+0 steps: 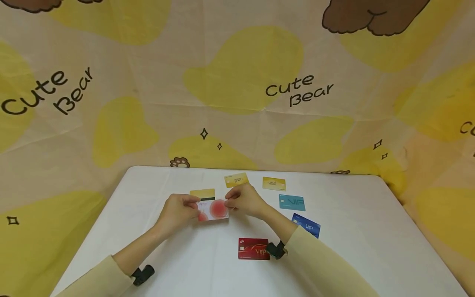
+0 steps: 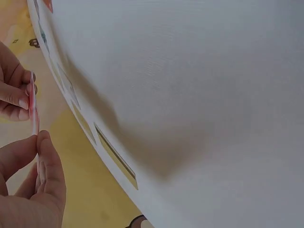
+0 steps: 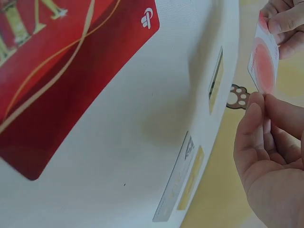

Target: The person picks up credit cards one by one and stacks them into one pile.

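Left hand [image 1: 179,210] and right hand [image 1: 248,201]: pinching opposite ends of a white-and-red card [image 1: 214,209], raised over the white worktop [image 1: 208,260] | red card [image 1: 253,249], teal card [image 1: 291,203], blue card [image 1: 309,226] on it: each lettered "VIP" | cloth backdrop [image 1: 230,119]: yellow-patched, printed "Cute Bear"

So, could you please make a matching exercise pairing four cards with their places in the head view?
1. White rectangular card with red circles
2. Red rectangular VIP card
3. Teal rectangular VIP card
4. Blue rectangular VIP card

A. Between a gold rectangular card and the blue card
B. Lowest of the four in the view, lying on the white table
C. Pinched by the left hand and right hand
D. Partly hidden by the beige right sleeve

Pairs: 1-C, 2-B, 3-A, 4-D
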A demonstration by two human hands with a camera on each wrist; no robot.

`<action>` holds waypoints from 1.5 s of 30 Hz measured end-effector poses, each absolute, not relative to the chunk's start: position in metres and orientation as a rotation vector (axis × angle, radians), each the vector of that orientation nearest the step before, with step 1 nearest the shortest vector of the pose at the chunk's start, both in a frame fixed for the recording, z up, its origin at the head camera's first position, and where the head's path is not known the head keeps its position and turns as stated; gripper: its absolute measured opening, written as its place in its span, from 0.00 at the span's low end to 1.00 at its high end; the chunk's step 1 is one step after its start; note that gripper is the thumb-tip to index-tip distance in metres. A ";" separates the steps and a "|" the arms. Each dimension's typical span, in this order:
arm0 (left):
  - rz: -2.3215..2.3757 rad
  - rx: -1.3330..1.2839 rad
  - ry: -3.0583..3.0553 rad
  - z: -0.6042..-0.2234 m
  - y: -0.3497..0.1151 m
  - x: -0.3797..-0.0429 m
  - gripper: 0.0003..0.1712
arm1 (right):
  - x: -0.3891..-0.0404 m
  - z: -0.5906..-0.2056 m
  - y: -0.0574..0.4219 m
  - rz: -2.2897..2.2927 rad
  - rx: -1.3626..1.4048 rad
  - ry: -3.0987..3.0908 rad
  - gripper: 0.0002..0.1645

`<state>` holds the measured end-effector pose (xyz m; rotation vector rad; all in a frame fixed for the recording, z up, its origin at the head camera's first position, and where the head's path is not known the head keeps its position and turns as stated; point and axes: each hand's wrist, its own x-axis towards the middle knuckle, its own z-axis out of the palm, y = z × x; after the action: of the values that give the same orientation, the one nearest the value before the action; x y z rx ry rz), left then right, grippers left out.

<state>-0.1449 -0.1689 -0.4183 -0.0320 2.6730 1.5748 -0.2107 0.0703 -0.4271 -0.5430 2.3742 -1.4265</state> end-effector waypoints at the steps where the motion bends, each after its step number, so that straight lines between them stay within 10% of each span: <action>1: 1.584 -0.028 2.664 -0.417 -0.167 -0.145 0.19 | -0.210 -0.427 0.072 -1.434 -0.536 2.375 0.07; 45: 1.703 0.117 2.456 -0.413 -0.114 -0.133 0.18 | -0.167 -0.418 0.142 -1.552 -0.387 2.359 0.10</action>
<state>-0.1333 -0.1140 -0.4134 0.1168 2.4560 1.7034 -0.1666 0.1421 -0.4183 -0.3870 2.3591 -1.5520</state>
